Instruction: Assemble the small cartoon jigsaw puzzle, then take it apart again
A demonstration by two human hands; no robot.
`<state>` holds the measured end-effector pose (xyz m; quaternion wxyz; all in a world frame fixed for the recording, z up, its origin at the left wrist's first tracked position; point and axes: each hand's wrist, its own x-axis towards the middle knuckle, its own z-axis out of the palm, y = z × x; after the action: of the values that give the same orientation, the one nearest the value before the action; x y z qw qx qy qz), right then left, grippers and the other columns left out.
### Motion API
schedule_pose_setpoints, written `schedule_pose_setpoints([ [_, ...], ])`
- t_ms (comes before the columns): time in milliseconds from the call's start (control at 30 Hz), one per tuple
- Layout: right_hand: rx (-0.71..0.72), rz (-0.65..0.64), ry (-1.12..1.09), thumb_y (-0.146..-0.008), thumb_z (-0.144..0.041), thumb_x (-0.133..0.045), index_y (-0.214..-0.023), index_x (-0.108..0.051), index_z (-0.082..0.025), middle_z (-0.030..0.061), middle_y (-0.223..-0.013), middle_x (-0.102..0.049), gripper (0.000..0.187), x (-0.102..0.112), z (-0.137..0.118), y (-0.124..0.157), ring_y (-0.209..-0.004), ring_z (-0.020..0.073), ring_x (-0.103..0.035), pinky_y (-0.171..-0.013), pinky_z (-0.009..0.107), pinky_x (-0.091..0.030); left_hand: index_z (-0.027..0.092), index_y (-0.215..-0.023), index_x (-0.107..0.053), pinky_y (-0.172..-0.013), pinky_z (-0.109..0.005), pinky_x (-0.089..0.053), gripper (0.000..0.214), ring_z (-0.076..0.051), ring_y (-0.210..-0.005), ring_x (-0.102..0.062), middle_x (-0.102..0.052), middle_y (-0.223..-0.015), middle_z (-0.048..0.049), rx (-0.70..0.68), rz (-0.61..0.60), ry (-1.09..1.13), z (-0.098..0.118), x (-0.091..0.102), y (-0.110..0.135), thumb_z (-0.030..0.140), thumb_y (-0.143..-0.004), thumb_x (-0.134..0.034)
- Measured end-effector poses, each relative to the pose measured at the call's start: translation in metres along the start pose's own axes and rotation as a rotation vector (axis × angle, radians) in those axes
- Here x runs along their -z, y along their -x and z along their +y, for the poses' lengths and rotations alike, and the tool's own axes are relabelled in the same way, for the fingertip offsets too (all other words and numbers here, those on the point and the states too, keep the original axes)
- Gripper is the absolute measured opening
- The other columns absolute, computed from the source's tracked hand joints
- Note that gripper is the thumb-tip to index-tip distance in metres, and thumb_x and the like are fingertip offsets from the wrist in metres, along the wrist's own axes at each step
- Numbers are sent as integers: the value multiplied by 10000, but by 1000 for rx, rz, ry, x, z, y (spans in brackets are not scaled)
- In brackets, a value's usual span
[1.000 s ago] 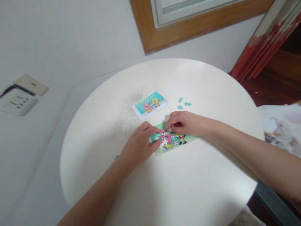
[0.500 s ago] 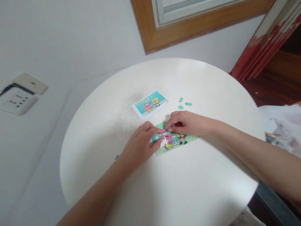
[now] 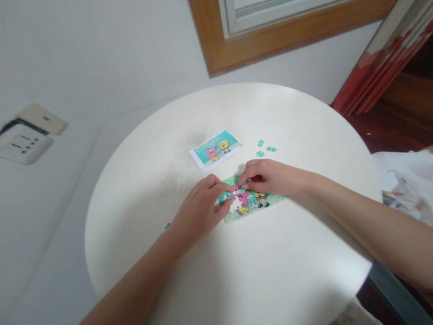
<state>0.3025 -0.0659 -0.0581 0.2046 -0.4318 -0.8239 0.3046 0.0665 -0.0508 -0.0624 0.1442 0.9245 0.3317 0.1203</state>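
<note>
A cartoon jigsaw puzzle (image 3: 263, 199) lies flat on the round white table (image 3: 277, 269), with white gaps in its left part beside the pink figure. My left hand (image 3: 203, 201) rests at the puzzle's left edge, thumb and index finger apart and touching it. Above the pink figure, my right hand (image 3: 261, 175) pinches at the puzzle's upper edge; a puzzle piece there is mostly hidden by the fingertips. Behind the hands lies a picture card (image 3: 216, 150) with the same cartoon figures.
Loose green pieces (image 3: 260, 154) lie beyond my right hand. Another small piece (image 3: 168, 226), pink and green, sits left of my left wrist. A wall socket (image 3: 20, 143) is at the left, a window frame (image 3: 220, 53) behind the table, and a red and white curtain (image 3: 370, 81) at the right.
</note>
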Motion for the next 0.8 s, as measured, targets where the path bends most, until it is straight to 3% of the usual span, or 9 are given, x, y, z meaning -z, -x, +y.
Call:
schedule_pose_setpoints([
  [800,8,-4,1,-835,-126,-576,-1006,-742,-157,64,-868,-614,241,-1,0,1,-730,135,-568,-691,252,-444,206,-1065,-628,-788,-311,-460,222,-181,-843,-564,-534,-964,-32,25,-63,-28,-1,10,3,207,-845,-604],
])
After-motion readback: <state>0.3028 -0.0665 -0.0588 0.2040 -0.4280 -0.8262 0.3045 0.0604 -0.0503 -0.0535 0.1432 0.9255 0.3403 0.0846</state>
